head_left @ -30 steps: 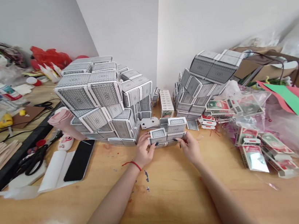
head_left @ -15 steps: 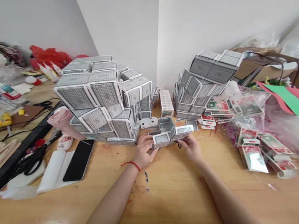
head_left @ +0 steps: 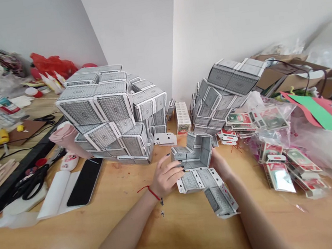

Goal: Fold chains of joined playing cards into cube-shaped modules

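A structure of folded grey-backed playing cards (head_left: 199, 159) is tilted toward me above the table, its hollow inside showing. A strip of joined cards (head_left: 220, 199) hangs from its front, with a few card faces visible along the edges. My left hand (head_left: 167, 176) grips its left side, fingers laid over the edge. My right hand (head_left: 220, 165) holds the right side from behind, its fingertips hidden by the cards. Just beyond lies a loose two of spades (head_left: 164, 139). A large stack of card blocks (head_left: 100, 112) stands at left, and another card-block stack (head_left: 219, 93) at right.
On the left lie a black phone (head_left: 84, 182), a white roll (head_left: 54, 192), black scissors (head_left: 35, 182) and a pink cup (head_left: 68, 139). Card boxes (head_left: 279, 175) and plastic bags (head_left: 319, 149) spread over the right. An upright white card box (head_left: 182, 116) stands between the stacks.
The card structure has turned and tipped toward me, so its inside shows and the strip hangs in front. My left hand has moved slightly nearer; my right hand has shifted behind the right side.
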